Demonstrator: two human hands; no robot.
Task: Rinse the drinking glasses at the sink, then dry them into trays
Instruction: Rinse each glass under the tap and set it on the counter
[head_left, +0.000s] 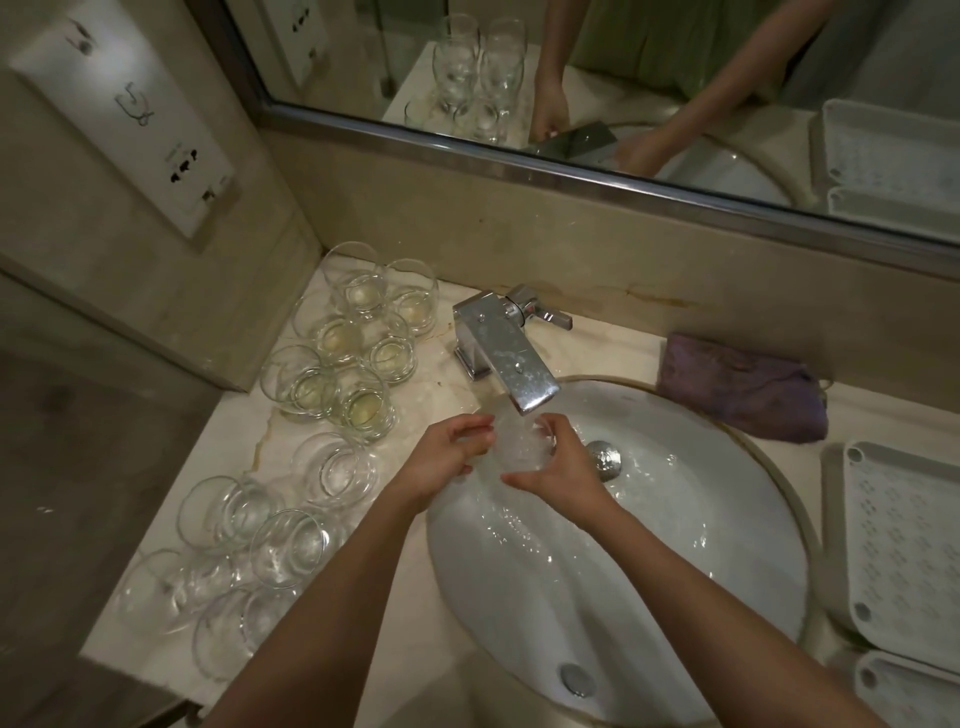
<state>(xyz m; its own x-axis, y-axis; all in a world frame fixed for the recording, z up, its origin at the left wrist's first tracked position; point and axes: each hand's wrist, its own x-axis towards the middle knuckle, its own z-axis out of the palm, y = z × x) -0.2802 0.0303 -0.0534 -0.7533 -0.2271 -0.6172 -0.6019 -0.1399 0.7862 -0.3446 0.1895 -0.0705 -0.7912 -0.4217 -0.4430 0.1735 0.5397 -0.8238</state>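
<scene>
A clear drinking glass (519, 446) is under the chrome tap (511, 358), with water running into it and over the white sink (727, 519). My left hand (447, 457) grips its left side and my right hand (563, 460) grips its right side. Several more clear glasses (343, 338) stand on the counter to the left of the sink, some with yellowish residue, and others (249, 545) sit nearer me. Two white perforated trays (904, 540) lie at the right edge.
A folded purple cloth (743, 389) lies on the counter behind the sink to the right. A mirror (623, 78) spans the back wall. A wall socket panel (176, 156) is at the left. The sink's drain plug (605, 457) is beside my right hand.
</scene>
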